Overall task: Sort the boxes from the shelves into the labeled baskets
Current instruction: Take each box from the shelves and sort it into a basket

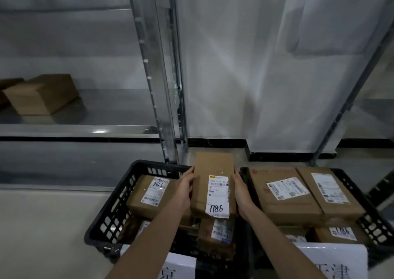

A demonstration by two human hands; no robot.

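A long cardboard box with a white label marked "7786" is held over the left black basket. My left hand grips its left side and my right hand grips its right side. Several labelled boxes lie in that basket, one at its left. The right black basket holds two big boxes on top, with others under them. On the shelf at the far left lies another cardboard box.
Metal shelf uprights rise just behind the left basket. White paper signs hang on the fronts of both baskets. A white wall with a black skirting stands behind. Pale floor lies to the left of the baskets.
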